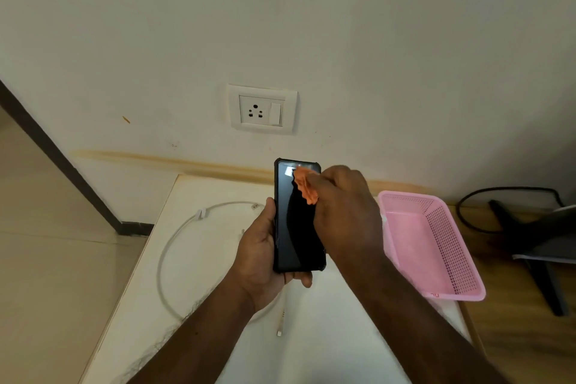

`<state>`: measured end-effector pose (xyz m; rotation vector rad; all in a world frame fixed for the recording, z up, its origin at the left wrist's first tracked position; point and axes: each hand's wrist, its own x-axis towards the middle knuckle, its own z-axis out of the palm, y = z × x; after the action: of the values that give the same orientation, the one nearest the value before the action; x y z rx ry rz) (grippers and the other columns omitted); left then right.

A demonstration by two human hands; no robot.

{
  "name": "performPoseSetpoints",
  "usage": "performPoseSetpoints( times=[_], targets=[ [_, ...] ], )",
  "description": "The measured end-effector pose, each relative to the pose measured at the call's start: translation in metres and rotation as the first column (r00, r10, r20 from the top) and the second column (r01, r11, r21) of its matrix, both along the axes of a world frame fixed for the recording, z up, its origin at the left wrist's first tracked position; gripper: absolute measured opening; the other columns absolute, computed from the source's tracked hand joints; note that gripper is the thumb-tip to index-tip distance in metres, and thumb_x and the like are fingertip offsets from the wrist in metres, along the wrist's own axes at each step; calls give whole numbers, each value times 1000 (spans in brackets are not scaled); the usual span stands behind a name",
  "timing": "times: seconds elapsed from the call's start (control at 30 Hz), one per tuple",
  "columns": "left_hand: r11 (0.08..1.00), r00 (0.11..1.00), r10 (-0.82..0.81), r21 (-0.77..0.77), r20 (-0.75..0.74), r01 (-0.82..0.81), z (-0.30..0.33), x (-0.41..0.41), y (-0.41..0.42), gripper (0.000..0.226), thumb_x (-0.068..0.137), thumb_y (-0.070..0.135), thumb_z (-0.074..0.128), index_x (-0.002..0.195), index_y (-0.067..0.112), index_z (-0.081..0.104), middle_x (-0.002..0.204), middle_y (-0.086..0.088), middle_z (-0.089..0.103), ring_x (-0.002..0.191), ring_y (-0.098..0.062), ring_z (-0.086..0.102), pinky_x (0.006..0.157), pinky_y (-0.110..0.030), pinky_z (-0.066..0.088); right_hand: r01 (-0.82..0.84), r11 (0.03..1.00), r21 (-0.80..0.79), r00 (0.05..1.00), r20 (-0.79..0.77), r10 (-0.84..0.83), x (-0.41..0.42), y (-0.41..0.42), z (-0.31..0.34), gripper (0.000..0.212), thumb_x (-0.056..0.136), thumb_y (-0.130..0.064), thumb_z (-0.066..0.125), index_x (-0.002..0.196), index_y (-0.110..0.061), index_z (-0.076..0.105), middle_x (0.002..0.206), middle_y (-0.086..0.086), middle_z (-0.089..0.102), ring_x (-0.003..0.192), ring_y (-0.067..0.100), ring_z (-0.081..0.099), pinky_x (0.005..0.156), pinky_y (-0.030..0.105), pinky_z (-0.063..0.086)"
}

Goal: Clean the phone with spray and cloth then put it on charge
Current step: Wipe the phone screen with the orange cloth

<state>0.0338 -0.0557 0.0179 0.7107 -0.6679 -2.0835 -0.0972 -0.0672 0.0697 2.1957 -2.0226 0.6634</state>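
A black phone in a dark case is held upright above the white table, screen facing me. My left hand grips it from the left side and bottom. My right hand pinches a small orange cloth and presses it against the upper part of the screen. A white charging cable lies looped on the table below the phone, one plug end near the front. No spray bottle is in view.
A white wall socket with a switch sits on the wall above the table. A pink perforated basket stands at the table's right edge. A dark chair base and a black cable are on the wooden floor to the right.
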Motion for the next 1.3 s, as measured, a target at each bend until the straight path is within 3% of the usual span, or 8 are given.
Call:
performPoseSetpoints(
  times=[0.2,0.43,0.63,0.73,0.9,0.97,1.1,1.3],
  targets=[
    [999,998,-51,-1,26,51,0,-2,1,63,95,65,29,127,25,67,123,-23,67,106,-50,65,51,-35,55,32,999,-16,996,79,-31,-7,-24,8,31,86,-11,67,118,-14,68,109,6,63,99,25,58,84,33,50],
    [999,997,-43,-14,64,44,-5,1,0,62,95,65,34,121,22,71,103,-18,72,77,-37,70,49,-35,52,-100,995,13,989,108,99,17,-4,3,37,85,-10,60,120,-17,67,117,4,64,107,24,56,92,32,47],
    [998,995,-56,-10,86,57,-6,0,-1,64,99,63,31,122,17,69,102,-21,70,77,-40,68,49,-35,51,-106,994,21,983,154,102,16,-11,1,35,91,-20,52,122,-27,65,114,-7,58,106,9,50,88,22,48],
    [999,997,-34,-15,74,35,-7,0,-2,62,100,61,31,119,19,71,99,-19,71,74,-38,68,49,-35,51,-99,994,47,988,121,93,19,-11,-6,45,89,-38,32,122,-32,62,118,-12,56,106,4,49,92,18,46],
    [999,996,33,-31,89,-30,-8,5,-5,57,101,56,36,110,14,73,88,-19,69,65,-35,66,51,-36,49,-236,972,18,969,81,234,23,2,-27,37,85,-18,56,119,-30,62,116,-10,54,106,9,51,87,25,48],
    [1000,996,9,-30,90,-6,-6,4,-4,59,100,59,35,114,16,72,92,-19,70,67,-37,67,50,-36,50,-179,984,8,983,30,179,20,-3,-22,38,86,-22,59,123,-30,61,119,-9,56,108,12,52,89,28,51],
    [998,996,-54,-31,70,56,-5,1,-3,62,101,60,29,123,19,69,103,-19,72,77,-37,70,48,-34,51,-62,997,-48,991,112,67,11,-17,-4,43,82,-17,48,120,-20,67,114,-1,65,103,21,57,82,30,50],
    [999,995,22,-44,99,-17,-9,3,-4,59,100,59,35,115,15,72,93,-18,71,69,-37,68,50,-36,51,-148,989,-26,984,95,150,23,4,-19,37,85,-17,65,120,-30,64,117,-10,59,104,5,52,90,17,41]
  ],
)
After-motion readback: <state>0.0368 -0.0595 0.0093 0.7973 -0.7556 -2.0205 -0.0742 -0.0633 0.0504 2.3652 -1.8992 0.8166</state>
